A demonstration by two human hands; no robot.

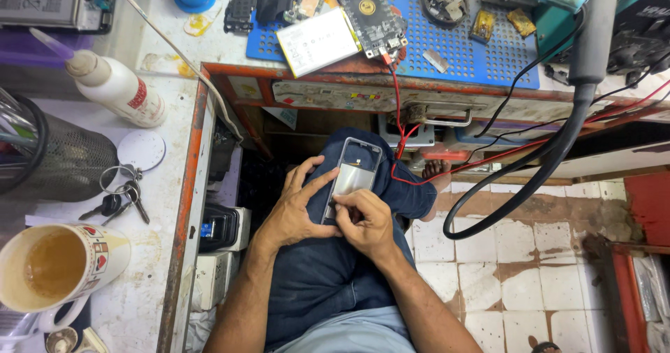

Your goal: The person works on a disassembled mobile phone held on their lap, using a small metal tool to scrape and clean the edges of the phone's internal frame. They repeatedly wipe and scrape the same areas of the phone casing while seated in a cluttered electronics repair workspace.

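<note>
Phone frame [354, 178] on the lap, resting on a denim-clad thigh: dark rim, pale silvery inner panel, rounded corners. Left hand [296, 210] cradling its left edge, grip closed around it, index finger laid across. Right hand [366, 220] pinched narrow at the lower edge. Red wire [399, 126] just beyond, trailing from the worktop [174, 185].

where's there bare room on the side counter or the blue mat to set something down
Free: the counter patch between the keys, the mug and the orange edge; the blue mat's lower right holds only a small metal piece. Crowded: the mat's top, with circuit boards and a battery.
</note>
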